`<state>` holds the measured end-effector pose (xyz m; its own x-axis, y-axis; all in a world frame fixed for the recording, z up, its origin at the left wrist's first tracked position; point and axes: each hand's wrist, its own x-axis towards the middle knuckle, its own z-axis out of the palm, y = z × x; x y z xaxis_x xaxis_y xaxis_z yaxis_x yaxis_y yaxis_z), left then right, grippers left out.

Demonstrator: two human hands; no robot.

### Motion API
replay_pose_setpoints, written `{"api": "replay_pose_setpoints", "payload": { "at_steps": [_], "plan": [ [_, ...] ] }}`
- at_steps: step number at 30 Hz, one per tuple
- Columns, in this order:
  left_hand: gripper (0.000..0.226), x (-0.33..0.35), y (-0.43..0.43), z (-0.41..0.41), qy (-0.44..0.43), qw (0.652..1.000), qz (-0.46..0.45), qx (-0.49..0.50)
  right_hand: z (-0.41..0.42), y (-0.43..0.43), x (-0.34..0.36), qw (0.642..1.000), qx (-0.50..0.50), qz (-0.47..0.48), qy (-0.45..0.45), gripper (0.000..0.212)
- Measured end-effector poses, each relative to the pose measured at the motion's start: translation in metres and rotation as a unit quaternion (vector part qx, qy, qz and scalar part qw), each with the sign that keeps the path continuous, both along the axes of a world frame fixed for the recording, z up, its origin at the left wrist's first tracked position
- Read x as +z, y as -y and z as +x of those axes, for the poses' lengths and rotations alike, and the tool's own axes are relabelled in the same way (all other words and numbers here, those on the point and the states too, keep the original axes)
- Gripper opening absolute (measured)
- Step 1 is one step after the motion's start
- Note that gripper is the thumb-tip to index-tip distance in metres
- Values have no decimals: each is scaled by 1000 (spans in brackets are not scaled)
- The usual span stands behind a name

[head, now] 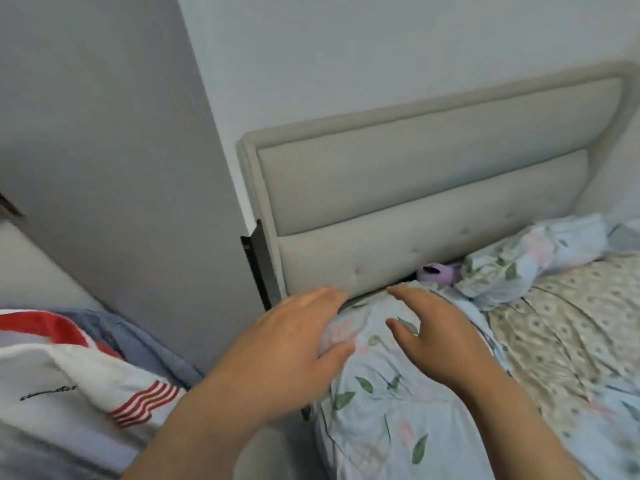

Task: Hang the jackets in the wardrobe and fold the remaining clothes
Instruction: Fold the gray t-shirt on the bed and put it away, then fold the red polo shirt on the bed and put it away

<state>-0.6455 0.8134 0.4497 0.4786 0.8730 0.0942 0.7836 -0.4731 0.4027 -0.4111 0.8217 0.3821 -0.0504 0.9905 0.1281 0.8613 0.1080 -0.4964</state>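
Observation:
Both my hands reach toward the head of the bed over a pale blue leaf-print pillow (377, 403). My left hand (294, 337) lies at the pillow's left top corner with straight fingers and the thumb against the fabric. My right hand (436, 337) hovers over the pillow's top with spread, relaxed fingers and holds nothing. A pile of clothes (69, 368) lies at the lower left: a white garment with red stripes on top, blue fabric behind it.
A beige padded headboard (433, 188) stands against the grey wall. A bunched leaf-print cover (526, 258) and a small purple toy (436, 271) lie by it. The patterned bedsheet (568, 327) spreads right. A grey wardrobe side panel (121, 168) rises at left.

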Motion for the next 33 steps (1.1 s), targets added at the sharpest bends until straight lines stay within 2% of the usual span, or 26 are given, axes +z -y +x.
{"api": "replay_pose_setpoints", "payload": {
  "at_steps": [8, 14, 23, 33],
  "plan": [
    [68, -24, -88, 64, -23, 995, -31, -95, 70, -2, 1, 991, -127, -27, 31, 53],
    [58, -33, -123, 97, -29, 984, -60, -164, 107, 25, 7, 972, -230, -40, 30, 51],
    [55, -45, -140, 143, -83, 954, -20, -286, 107, 85, 8, 922, -378, -81, 36, 54],
    [52, -61, -121, 183, -56, 910, -45, -409, 70, 171, 16, 850, -509, -124, 51, 56]
  ]
}}
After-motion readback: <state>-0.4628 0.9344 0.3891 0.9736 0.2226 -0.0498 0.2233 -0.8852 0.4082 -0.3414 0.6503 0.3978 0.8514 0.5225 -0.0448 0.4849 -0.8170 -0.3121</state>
